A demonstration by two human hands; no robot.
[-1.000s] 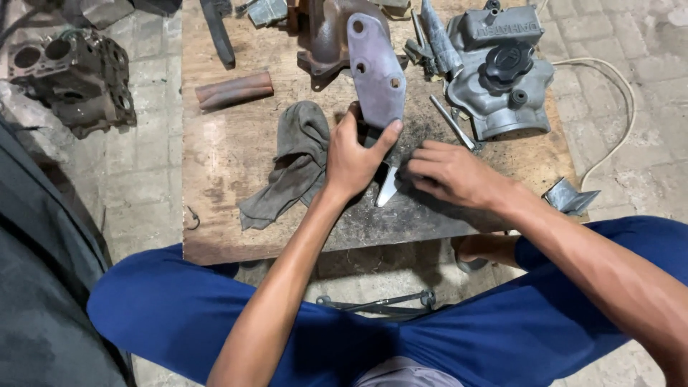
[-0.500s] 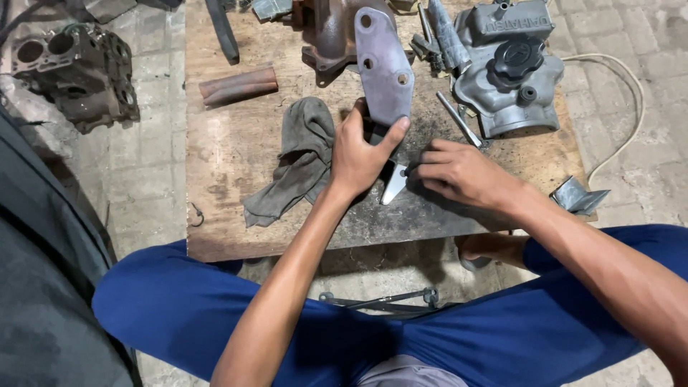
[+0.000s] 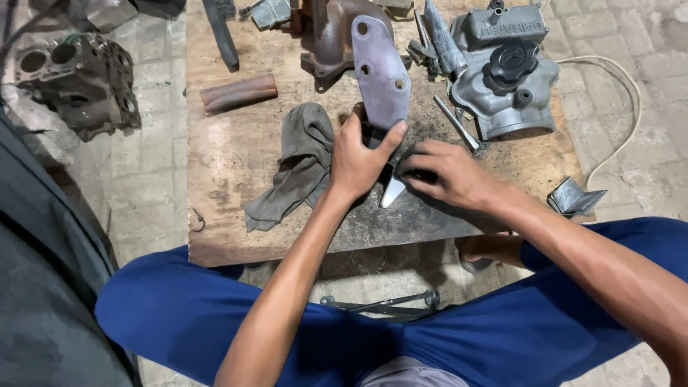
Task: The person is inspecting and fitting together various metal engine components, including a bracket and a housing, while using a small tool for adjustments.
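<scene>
Both hands are working at the middle of the wooden board (image 3: 236,158) in the head view: the left hand (image 3: 358,154) is gripping the lower end of a flat grey metal plate (image 3: 380,72), its long axis running away from the person, while the right hand (image 3: 444,172), fingers curled, is pressing a pale blade-like scraper (image 3: 392,192) just below it.

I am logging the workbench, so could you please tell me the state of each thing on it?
Flat grey metal bracket plate: tilted up, held by left hand.
Right hand: fingers pressed at the plate's lower end.
Grey rag: crumpled, lying loose.
Grey cast engine cover: black cap on.
Rusty brown tube: lying flat.
</scene>
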